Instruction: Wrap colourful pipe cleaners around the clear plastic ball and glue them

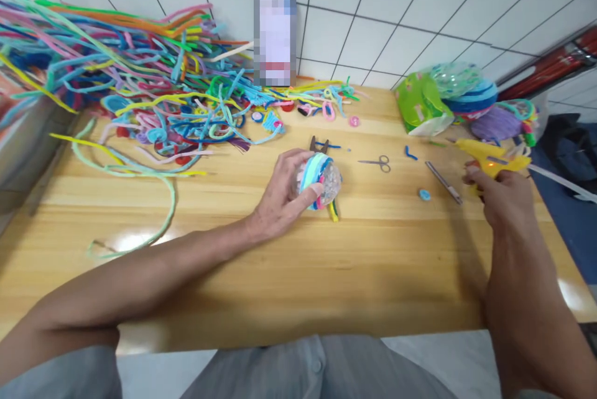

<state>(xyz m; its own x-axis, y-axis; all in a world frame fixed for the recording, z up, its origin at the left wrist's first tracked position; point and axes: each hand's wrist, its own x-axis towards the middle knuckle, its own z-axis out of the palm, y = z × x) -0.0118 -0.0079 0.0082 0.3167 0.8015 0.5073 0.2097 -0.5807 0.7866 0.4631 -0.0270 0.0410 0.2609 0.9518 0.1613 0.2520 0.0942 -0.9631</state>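
Note:
My left hand (284,194) is wrapped round a clear ball (332,183) banded with blue, mint and pink pipe cleaners, near the middle of the table. A short yellow and green end pokes out below the ball. Off to the right, my right hand (506,191) grips a yellow hot glue gun (489,156), its nozzle pointing left. A small orange light shows on the gun's body, and a white glue stick (559,181) sticks out behind. Just beyond the ball lie dark-handled pliers (319,144), partly hidden by it.
A tangled heap of coloured pipe cleaners (163,88) covers the back left. Small scissors (373,163), a utility knife (443,181) and a light blue button (424,194) lie between my hands. A phone (275,38) leans against the tiled wall; a green packet (422,104) stands back right.

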